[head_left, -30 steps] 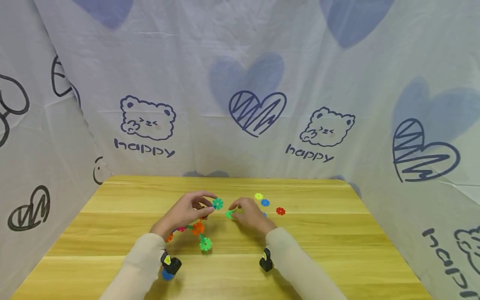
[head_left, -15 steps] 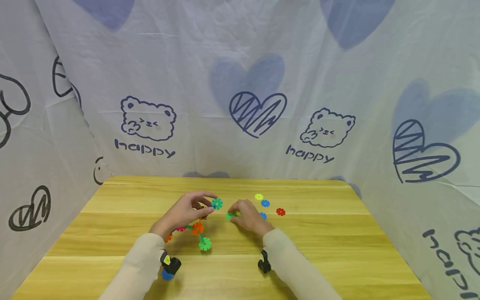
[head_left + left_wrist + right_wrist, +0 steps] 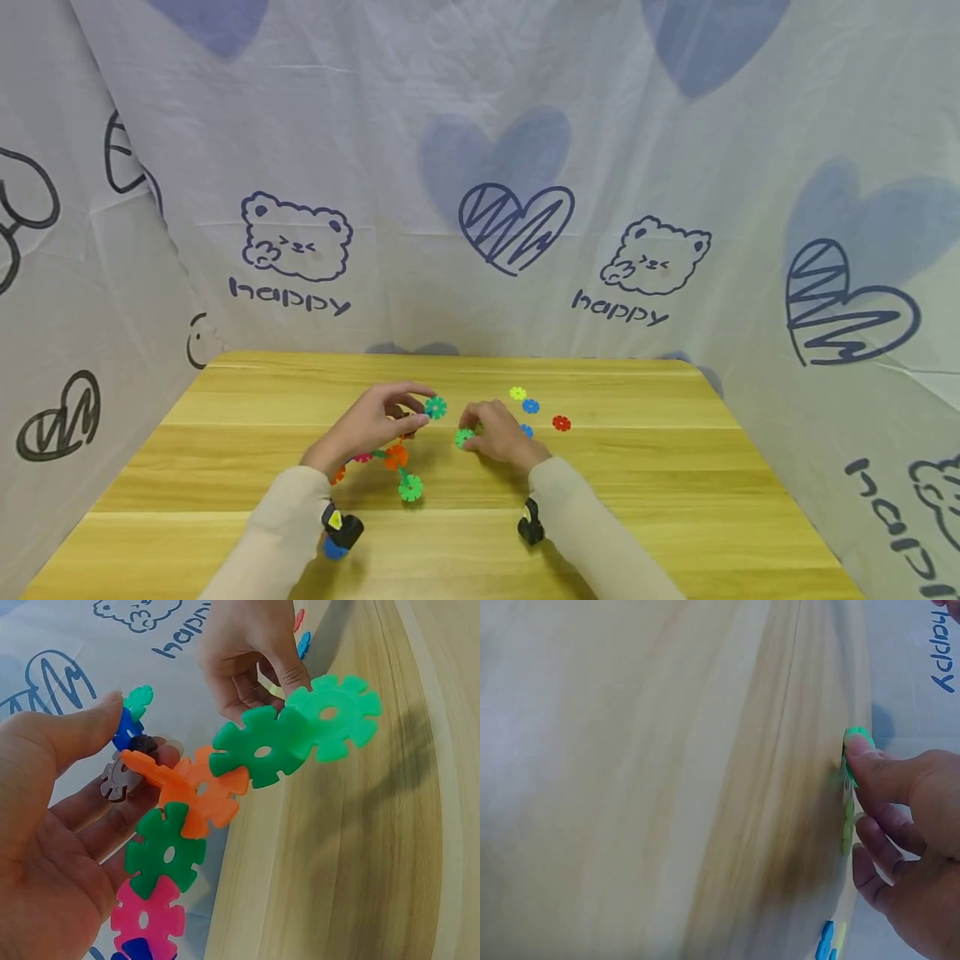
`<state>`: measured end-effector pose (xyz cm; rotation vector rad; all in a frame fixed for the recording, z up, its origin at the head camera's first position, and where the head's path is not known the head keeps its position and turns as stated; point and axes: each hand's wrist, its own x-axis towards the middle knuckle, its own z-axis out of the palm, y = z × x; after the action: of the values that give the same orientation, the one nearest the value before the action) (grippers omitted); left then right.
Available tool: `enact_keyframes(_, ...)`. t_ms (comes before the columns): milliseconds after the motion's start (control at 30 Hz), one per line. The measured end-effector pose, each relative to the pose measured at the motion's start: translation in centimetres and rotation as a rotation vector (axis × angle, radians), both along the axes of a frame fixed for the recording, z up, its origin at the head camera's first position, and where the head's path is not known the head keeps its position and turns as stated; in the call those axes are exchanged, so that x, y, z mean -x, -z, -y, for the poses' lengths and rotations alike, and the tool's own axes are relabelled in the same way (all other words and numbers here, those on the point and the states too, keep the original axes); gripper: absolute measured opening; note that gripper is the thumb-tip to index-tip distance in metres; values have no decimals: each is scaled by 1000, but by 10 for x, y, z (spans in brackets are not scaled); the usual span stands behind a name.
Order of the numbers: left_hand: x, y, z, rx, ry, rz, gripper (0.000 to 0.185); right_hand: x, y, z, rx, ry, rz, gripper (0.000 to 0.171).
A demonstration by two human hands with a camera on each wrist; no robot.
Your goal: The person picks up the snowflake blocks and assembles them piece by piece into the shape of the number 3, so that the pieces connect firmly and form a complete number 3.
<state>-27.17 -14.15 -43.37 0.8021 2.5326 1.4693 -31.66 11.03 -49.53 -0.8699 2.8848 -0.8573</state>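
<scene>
My left hand (image 3: 375, 421) pinches a chain of interlocked flower-shaped plastic discs between thumb and fingers. In the left wrist view, blue (image 3: 127, 729) and brown (image 3: 120, 778) discs sit at the fingertips. Orange discs (image 3: 214, 799) link to two green discs (image 3: 262, 746) on one branch, and to a dark green disc (image 3: 165, 847) and a pink disc (image 3: 150, 919) on another. Across a small gap, my right hand (image 3: 501, 432) pinches a loose green disc (image 3: 464, 438) by its edge, just above the table. A yellow-green disc (image 3: 847, 825) lies close under its fingers, partly hidden in the head view.
Beyond the right hand lie a yellow disc (image 3: 517, 393), a blue disc (image 3: 531, 407) and a red disc (image 3: 562, 423). Another blue disc (image 3: 527, 432) is beside that hand. A blue disc (image 3: 334, 548) shows below the left wrist. Printed cloth (image 3: 420, 317) hangs behind the wooden table (image 3: 637, 500).
My right hand has shifted slightly toward me, and the green disc it pinches has turned its face more to the head camera. The left hand and its chain stay nearly still.
</scene>
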Motion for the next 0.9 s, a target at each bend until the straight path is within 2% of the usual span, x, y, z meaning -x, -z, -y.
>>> enact_keyframes(200,0,-1,-2,7,-18,1,38,-1,-2,-5,88,-8,-4,9)
enact_keyframes(400,1,-2,-3,7,-26,5,38,-4,-9,-8,123,-5,-21,4)
enact_keyframes(633,3,-3,-4,10,-22,-5,38,-7,-20,-8,180,38,58,8)
enact_keyframes(900,2,-3,-4,8,-12,-9,38,-11,-26,-11,334,63,170,10)
